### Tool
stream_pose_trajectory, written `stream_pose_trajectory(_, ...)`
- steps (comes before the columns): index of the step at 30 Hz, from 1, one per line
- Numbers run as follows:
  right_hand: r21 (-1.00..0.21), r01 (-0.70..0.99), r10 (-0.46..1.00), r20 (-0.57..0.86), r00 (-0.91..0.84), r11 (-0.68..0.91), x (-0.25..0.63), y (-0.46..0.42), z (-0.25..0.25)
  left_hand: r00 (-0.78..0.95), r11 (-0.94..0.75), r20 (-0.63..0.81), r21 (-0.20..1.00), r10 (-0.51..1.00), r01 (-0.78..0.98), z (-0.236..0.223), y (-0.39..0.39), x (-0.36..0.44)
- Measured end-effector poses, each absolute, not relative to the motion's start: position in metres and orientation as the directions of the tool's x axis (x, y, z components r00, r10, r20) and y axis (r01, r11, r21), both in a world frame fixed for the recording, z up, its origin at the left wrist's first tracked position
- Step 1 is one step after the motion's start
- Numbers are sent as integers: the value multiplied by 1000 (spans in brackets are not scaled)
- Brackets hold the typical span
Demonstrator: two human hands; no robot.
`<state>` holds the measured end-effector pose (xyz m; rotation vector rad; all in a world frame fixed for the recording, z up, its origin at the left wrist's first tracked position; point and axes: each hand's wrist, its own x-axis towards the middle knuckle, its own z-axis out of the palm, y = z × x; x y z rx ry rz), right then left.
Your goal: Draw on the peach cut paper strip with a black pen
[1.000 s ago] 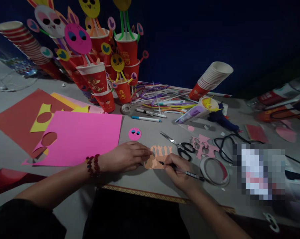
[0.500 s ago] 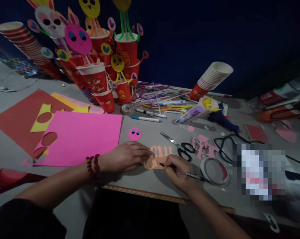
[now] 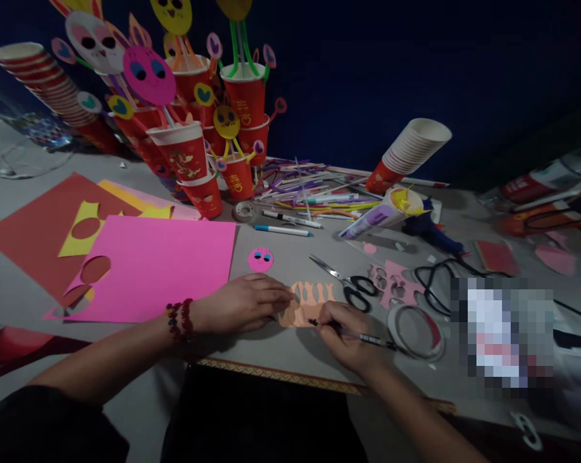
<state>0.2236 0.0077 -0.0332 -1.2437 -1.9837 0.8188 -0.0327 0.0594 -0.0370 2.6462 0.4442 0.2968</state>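
Observation:
A small piece of orange paper (image 3: 314,292) with cut-out gaps along its far edge lies on the table before me. My left hand (image 3: 251,301) rests flat, fingers stretched out, with its tips on the paper's left edge. My right hand (image 3: 343,331) grips a black marker pen (image 3: 365,337), its tip at the paper's lower part. Just beyond lies a round pink paper face (image 3: 260,260) with blue eyes. Black-handled scissors (image 3: 350,283) lie half spread to the right of the paper.
Pink and brown sheets (image 3: 174,263) spread out on the left. Paper-cup figures (image 3: 188,154) stand behind them. Pens (image 3: 283,230), a tape roll (image 3: 246,211) and loose pipe cleaners (image 3: 314,190) lie at the back. On the right are stacked cups (image 3: 415,151), a large tape roll (image 3: 415,331) and pink scraps (image 3: 396,283).

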Motion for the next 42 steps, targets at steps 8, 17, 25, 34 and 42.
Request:
stream_pose_trajectory(8, -765, 534, 917, 184, -355, 360, 225, 6, -33, 926, -857, 143, 448, 351, 256, -36, 59, -32)
stream_pose_trajectory(17, -763, 533, 914, 187, -360, 366, 225, 7, -32, 913, -847, 170, 466, 370, 256, -38, 59, -32)
stream_pose_trajectory(25, -745, 560, 911, 155, -382, 362, 225, 7, -29, 912, -847, 178, 470, 368, 250, -37, 59, -32)
stream_pose_trajectory(34, -760, 544, 907, 138, -397, 354, 226, 8, -31, 922, -850, 139, 457, 360, 263, -38, 60, -33)
stream_pose_trajectory(42, -928, 324, 974, 132, -183, 186, 230, 3, -54, 920, -859, 149, 438, 361, 266, -39, 59, -32)
